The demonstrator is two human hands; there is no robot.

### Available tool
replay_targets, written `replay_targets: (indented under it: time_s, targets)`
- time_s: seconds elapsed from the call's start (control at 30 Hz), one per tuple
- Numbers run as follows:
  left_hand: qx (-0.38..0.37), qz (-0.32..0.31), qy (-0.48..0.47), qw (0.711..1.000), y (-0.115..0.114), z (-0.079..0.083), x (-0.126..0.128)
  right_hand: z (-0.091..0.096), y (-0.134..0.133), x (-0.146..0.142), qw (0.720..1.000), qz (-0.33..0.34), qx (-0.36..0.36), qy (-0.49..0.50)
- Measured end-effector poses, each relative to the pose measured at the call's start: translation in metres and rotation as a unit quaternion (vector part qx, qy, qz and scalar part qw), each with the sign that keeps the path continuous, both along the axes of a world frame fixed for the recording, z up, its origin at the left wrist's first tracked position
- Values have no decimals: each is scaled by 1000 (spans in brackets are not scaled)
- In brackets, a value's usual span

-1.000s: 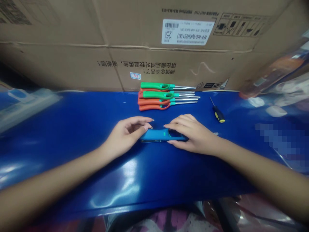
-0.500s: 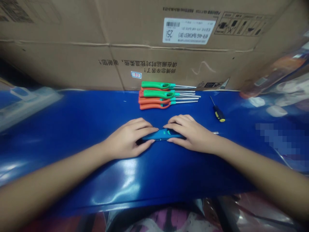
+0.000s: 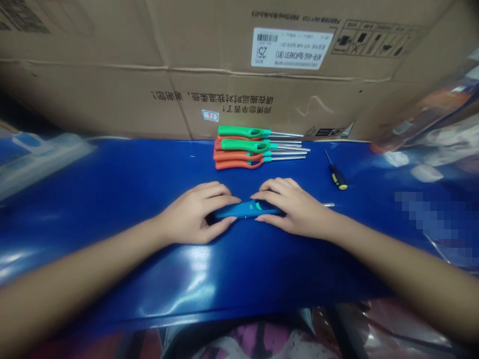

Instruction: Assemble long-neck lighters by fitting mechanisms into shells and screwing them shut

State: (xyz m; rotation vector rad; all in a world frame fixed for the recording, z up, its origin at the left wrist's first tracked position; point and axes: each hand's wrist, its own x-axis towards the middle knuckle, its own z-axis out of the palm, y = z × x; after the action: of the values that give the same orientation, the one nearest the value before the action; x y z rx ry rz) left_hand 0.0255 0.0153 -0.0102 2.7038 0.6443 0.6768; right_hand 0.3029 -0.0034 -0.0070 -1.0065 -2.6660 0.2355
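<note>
Both my hands grip a blue long-nosed lighter (image 3: pixel 244 209) just above or on the blue tabletop. My left hand (image 3: pixel 204 212) closes round its left end, with the thumb along the near side and the fingers over the far side. Toward the other end, my right hand (image 3: pixel 286 207) pinches the body near a turquoise trigger. The lighter's metal tip shows past the right wrist; the rest of the tube is hidden under that hand. Beyond my hands lies a stack of green lighters (image 3: pixel 239 144) and orange lighters (image 3: pixel 235 163), their metal tubes pointing right.
A black and yellow screwdriver (image 3: pixel 337 175) lies to the right of the stack. Behind stands a large cardboard box (image 3: pixel 112 99). Clear plastic packaging (image 3: pixel 41 159) sits at the left, and white pieces (image 3: pixel 426 173) lie at the right. The blue table (image 3: pixel 262 279) ends just below my arms.
The lighter and my left hand have shifted slightly left. The seam between the lighter's halves looks narrower now. My right hand has barely moved.
</note>
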Motion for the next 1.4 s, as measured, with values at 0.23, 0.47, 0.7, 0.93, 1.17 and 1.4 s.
replay_targets:
  time_s: [0.23, 0.47, 0.7, 0.93, 1.17, 1.4]
  targets:
    - [-9, 18, 60, 998, 2, 5, -3, 1, 0, 0, 1000, -4, -12, -1]
    - [-31, 25, 64, 997, 2, 8, -4, 4, 0, 4, 1000, 17, -5, -7]
    - [143, 13, 154, 978, -3, 7, -3, -3, 0, 0, 998, 9, 49, -27]
    - [97, 9, 52, 994, 2, -7, -1, -6, 8, 6, 993, 42, 107, 11]
    - [52, -1, -2, 999, -2, -9, 2, -7, 6, 4, 994, 31, 106, 25]
    - [31, 4, -3, 999, -4, -8, 2, -6, 4, 2, 994, 37, 80, 57]
